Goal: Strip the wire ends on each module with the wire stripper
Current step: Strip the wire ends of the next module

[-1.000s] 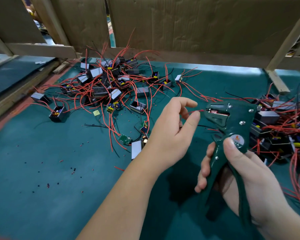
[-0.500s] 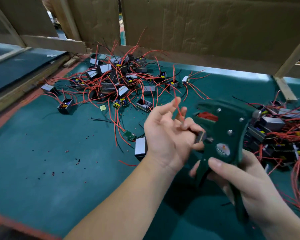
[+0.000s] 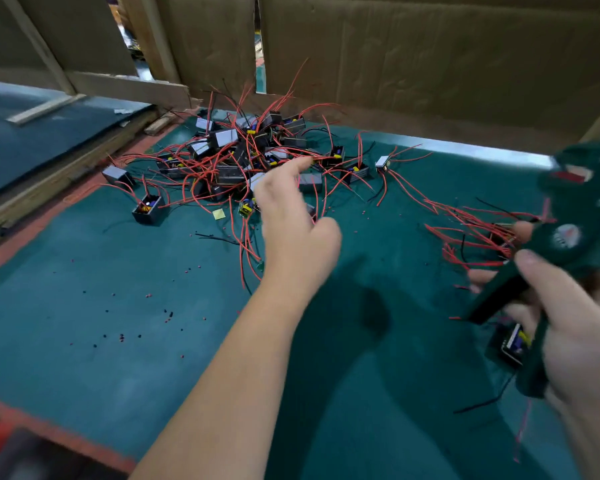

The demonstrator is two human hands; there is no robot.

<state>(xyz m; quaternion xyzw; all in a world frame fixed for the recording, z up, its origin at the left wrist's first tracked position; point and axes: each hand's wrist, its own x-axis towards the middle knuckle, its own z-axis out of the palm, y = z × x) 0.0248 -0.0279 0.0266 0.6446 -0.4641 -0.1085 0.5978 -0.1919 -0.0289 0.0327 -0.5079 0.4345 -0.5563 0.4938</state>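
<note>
Mat (image 3: 84, 306): modules (image 3: 229, 174) just beyond left hand (image 3: 291, 223)

Dark green wire stripper (image 3: 577, 206), motion-blurred, gripped by its handles in the right hand (image 3: 579, 334) at the right edge, head uppermost. Heap of modules (image 3: 236, 157) at the far middle of the green mat (image 3: 84, 323): small dark boxes tangled in thin red leads, a few black. One stray module (image 3: 148, 210) just left of the heap, upright, open top showing components. Another module (image 3: 512, 342) below the stripper's handles, partly hidden. Loose sheaf of red wires (image 3: 465, 223) fanned out left of the stripper.
</note>
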